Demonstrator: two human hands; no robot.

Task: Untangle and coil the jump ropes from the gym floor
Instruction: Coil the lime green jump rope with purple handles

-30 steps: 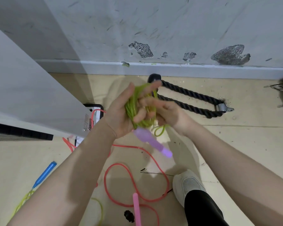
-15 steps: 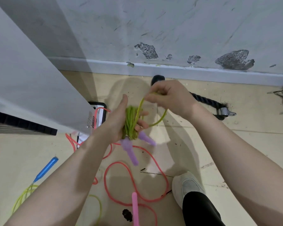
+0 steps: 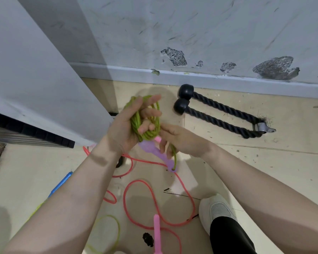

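Green cord, wound into a thick bundle of loops (image 3: 147,123), sits in the person's left hand (image 3: 128,129), whose fingers curl through and around the coil and grip it above the floor. The right hand (image 3: 180,142) is just beside and below it, its fingers pinching the loose end of the same green jump rope where it runs down to a purple handle (image 3: 157,154) that hangs under both hands. On the beige gym floor (image 3: 264,171) below lies a red jump rope (image 3: 155,200) in open loops, with a pink handle (image 3: 156,233) near the bottom edge. A yellow-green rope (image 3: 108,231) curls to its left, and a blue handle (image 3: 61,186) shows beyond the left forearm. A black braided rope attachment (image 3: 218,112) with rubber end caps rests close to the scuffed white wall (image 3: 209,30). A white shoe (image 3: 215,209) stands at the lower right.
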